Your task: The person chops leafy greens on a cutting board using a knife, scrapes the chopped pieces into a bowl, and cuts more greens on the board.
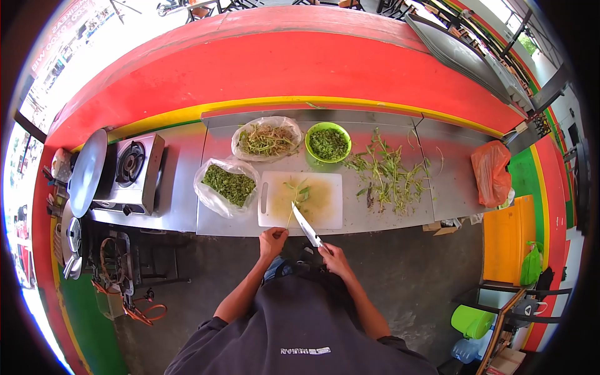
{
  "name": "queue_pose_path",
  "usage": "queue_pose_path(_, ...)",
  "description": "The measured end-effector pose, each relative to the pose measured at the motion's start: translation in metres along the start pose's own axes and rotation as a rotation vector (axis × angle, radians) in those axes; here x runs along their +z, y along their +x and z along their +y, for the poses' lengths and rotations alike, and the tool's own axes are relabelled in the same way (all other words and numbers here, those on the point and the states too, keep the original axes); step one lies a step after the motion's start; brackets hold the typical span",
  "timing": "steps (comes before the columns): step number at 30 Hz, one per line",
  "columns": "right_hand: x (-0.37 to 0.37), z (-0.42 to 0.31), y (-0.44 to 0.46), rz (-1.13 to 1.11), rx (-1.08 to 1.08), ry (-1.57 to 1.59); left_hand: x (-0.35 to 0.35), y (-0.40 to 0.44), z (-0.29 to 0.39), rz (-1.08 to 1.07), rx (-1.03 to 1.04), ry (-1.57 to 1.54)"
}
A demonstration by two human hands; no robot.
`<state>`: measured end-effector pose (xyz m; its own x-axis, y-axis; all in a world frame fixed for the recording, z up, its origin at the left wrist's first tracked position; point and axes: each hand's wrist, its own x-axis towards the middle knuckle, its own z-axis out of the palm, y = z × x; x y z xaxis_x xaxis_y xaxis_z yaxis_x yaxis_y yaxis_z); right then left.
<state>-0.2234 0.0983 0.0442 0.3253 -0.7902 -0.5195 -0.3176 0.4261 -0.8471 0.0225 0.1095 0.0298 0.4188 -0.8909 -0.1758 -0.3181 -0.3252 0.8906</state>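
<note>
My right hand (336,259) is wrapped round the handle of a kitchen knife (305,225), its blade slanting up and left over the lower part of a white cutting board (332,217). Just off the board's front edge, my left hand (273,243) pinches the thin stem end of a leafy green sprig (302,191). The sprig's leaves lie on the board's stained middle, and the knife tip is close to its stem. Behind the board stands a lime-green bowl (310,149) of chopped greens. Loose leafy stalks (390,172) are spread on the steel counter to the right.
Left of the board are a plastic bag of chopped greens (229,185) and a bag of stems (267,140). A gas stove (131,172) and a large wok (88,172) stand farther left. An orange plastic bag (490,172) sits at the counter's right end. A red wall (269,65) rises behind.
</note>
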Motion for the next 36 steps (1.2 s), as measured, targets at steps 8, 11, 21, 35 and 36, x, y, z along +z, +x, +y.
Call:
queue_pose_path(8,-0.006,0.000,-0.002,0.118,-0.178,-0.176,-0.016,-0.013,-0.001,0.070,0.035,-0.015)
queue_pose_path(11,-0.010,-0.012,-0.008,0.155,-0.202,-0.145,-0.018,-0.015,-0.001,0.102,0.073,0.019)
queue_pose_path(21,-0.005,-0.044,-0.001,0.163,-0.284,-0.379,-0.015,-0.019,-0.003,0.073,0.087,0.049)
queue_pose_path(35,-0.002,-0.044,0.009,0.165,-0.267,-0.443,-0.015,-0.027,-0.008,0.065,0.097,0.016)
queue_pose_path(36,-0.002,-0.045,0.009,0.175,-0.243,-0.489,-0.016,-0.028,-0.006,0.063,0.098,0.016)
